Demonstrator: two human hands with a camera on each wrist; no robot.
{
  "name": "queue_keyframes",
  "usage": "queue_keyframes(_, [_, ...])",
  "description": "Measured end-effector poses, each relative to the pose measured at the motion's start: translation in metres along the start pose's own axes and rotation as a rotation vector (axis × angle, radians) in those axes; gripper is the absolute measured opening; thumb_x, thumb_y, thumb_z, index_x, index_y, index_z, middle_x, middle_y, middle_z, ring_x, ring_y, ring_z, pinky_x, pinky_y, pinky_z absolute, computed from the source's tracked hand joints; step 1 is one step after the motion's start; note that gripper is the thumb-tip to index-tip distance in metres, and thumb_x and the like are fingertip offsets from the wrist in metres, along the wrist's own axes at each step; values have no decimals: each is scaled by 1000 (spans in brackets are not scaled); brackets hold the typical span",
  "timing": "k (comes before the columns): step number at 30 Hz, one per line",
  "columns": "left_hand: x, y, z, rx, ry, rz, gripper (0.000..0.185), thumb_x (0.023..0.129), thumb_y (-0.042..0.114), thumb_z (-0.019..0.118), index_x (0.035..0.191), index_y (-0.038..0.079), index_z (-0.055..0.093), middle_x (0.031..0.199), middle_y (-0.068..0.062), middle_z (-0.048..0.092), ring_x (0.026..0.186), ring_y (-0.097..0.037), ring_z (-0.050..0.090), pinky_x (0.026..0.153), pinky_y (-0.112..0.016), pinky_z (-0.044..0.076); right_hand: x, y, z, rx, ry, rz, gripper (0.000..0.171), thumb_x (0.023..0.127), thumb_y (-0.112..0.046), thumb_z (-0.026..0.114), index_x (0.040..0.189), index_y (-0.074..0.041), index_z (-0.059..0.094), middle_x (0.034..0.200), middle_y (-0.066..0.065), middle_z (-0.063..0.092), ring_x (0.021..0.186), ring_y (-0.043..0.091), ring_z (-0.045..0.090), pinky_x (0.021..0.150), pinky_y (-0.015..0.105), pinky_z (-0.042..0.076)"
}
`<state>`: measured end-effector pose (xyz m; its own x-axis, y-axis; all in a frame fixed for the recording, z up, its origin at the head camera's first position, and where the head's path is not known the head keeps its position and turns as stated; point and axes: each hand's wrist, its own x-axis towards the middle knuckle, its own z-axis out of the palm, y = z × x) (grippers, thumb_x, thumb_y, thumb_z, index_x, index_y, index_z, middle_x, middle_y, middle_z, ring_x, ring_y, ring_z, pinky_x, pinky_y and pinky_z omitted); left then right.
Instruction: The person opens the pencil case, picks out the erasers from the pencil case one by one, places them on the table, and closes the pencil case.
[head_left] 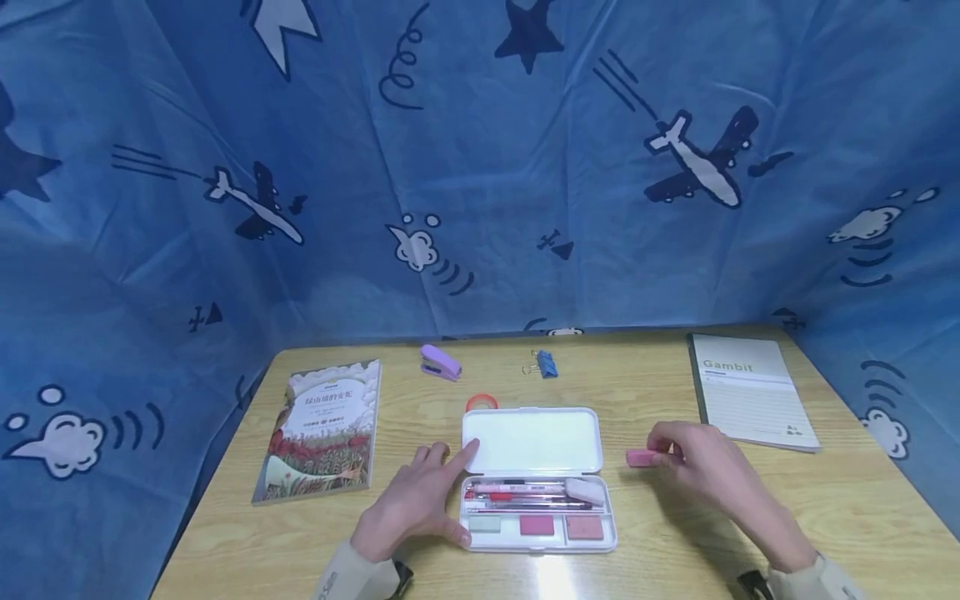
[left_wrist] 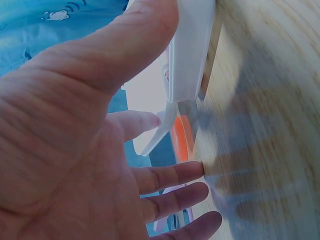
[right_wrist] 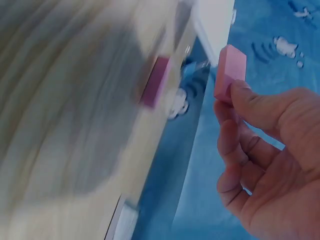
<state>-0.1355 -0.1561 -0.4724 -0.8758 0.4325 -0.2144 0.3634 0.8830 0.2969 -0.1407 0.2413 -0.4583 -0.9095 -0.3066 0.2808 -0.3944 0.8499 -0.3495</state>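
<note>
Right hand point(head_left: 703, 465) pinches pink block point(right_wrist: 231, 70), gripped end partly behind thumb point(right_wrist: 257, 107), long axis pointing outward from hand; left hand point(head_left: 415, 502) spread.

The left hand point(left_wrist: 85, 145) spreads its fingers, thumb against the white case point(left_wrist: 192, 55), index fingertip at its lid point(left_wrist: 150, 90); an orange ring point(left_wrist: 183, 139) lies beyond on the table point(left_wrist: 285, 90).

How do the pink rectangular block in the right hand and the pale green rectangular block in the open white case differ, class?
The pink rectangular block is clearly pink, while the pale green rectangular block is greenish and paler. The right hand pinches the pink block; the pale green block lies in the open white case. Both look rectangular.
</note>
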Motion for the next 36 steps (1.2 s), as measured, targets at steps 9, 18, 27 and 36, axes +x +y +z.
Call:
queue_keyframes(9, [-1, 2, -2, 0, 2, -3, 134, 51, 57, 93, 163, 26, 25, 143, -20, 48, 124, -36, 48, 95, -55, 52, -18, 41, -13, -53, -48, 104, 21, 76, -11, 85, 79, -23, 69, 72, -11, 66, 64, 7, 51, 55, 27, 41])
queue_keyframes(18, [0, 1, 0, -9, -10, -16, 134, 53, 57, 93, 163, 27, 23, 147, -20, 46, 127, -36, 47, 100, -56, 51, -27, 70, -16, -70, -128, 212, 15, 80, -17, 83, 79, -22, 68, 75, -5, 70, 67, 12, 57, 57, 32, 43])
queue_keyframes(27, [-2, 2, -2, -8, -5, -1, 132, 54, 56, 93, 163, 26, 24, 146, -22, 46, 126, -37, 48, 97, -57, 51, -23, 79, -10, -48, -150, 217, 16, 81, -9, 81, 78, -19, 69, 76, -3, 71, 71, 15, 61, 61, 37, 48])
queue_keyframes(36, [-1, 1, -2, -5, -8, -6, 133, 53, 56, 93, 163, 27, 24, 146, -21, 46, 127, -37, 47, 96, -56, 52, -18, 80, -6, -42, -162, 223, 11, 79, -1, 78, 83, -11, 75, 79, 3, 74, 73, 20, 65, 65, 43, 54])
